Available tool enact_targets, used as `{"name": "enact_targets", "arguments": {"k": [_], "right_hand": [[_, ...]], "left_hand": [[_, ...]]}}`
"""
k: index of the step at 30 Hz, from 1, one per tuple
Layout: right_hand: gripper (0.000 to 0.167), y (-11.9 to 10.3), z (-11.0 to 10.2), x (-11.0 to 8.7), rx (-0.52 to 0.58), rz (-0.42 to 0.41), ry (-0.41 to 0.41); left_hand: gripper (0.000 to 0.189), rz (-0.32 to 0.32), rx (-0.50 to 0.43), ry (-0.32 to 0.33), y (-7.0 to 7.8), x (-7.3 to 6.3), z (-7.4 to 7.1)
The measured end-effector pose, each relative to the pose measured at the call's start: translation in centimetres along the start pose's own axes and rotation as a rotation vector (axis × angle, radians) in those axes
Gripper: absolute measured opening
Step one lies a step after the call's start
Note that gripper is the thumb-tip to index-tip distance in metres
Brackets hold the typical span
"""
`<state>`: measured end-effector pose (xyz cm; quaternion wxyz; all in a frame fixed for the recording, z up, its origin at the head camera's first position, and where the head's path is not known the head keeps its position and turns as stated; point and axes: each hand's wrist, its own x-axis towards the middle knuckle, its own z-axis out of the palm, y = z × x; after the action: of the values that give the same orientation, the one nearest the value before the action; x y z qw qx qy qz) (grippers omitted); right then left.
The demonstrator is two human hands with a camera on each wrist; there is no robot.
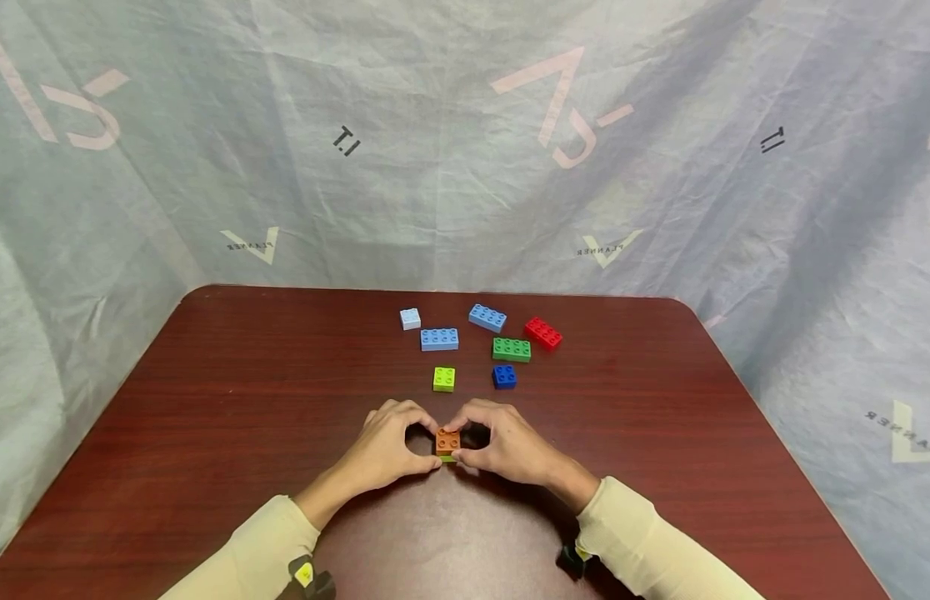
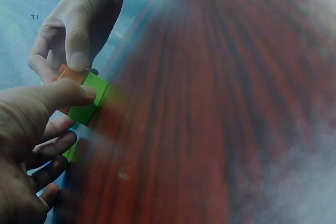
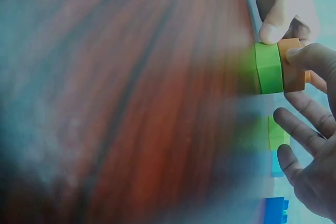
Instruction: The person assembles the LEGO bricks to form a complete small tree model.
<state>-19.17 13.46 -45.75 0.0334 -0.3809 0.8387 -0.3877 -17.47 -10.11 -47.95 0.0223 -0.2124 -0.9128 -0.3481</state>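
Note:
An orange toy building brick (image 1: 447, 442) sits on top of a lime green brick (image 3: 270, 71), close to the table's front in the head view. My left hand (image 1: 386, 446) pinches the green lower brick between thumb and fingers. From the other side, my right hand (image 1: 512, 443) grips the orange upper brick, its thumb on the brick's near face. The two bricks meet face to face, with only a thin line between them in the right wrist view. Most of the green brick is hidden under the orange one in the head view.
Beyond the hands on the dark red wooden table (image 1: 285, 358) lie a lime brick (image 1: 444, 380), a dark blue brick (image 1: 504, 377), a green brick (image 1: 512, 349), a red brick (image 1: 543, 332), two blue bricks (image 1: 439, 339) and a pale blue brick (image 1: 410, 318). Cloth (image 1: 435, 167) hangs behind.

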Motion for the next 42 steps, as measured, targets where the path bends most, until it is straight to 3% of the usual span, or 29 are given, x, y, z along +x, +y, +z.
{"name": "enact_targets", "arguments": {"k": [7, 14, 29, 35, 42], "right_hand": [[0.029, -0.1, 0.1, 0.0, -0.024, -0.025, 0.021], [0.03, -0.2, 0.1, -0.1, -0.057, 0.0, 0.016], [0.034, -0.2, -0.6, -0.1, -0.139, -0.003, -0.045], [0.037, -0.1, -1.3, 0.1, -0.077, 0.018, -0.108], [0.042, 0.6, -3.3, 0.8, 0.041, 0.0, -0.097]], "left_hand": [[0.031, 0.007, 0.008, 0.01, -0.1, 0.0, 0.0], [0.031, 0.012, -0.002, 0.018, 0.0, -0.2, 0.0], [0.031, 0.01, -0.016, 0.027, 0.3, -0.2, -0.1], [0.032, -0.012, -0.015, 0.015, 0.3, -0.2, 0.0], [0.033, -0.012, -0.023, 0.023, 0.2, -0.2, -0.2]]}}
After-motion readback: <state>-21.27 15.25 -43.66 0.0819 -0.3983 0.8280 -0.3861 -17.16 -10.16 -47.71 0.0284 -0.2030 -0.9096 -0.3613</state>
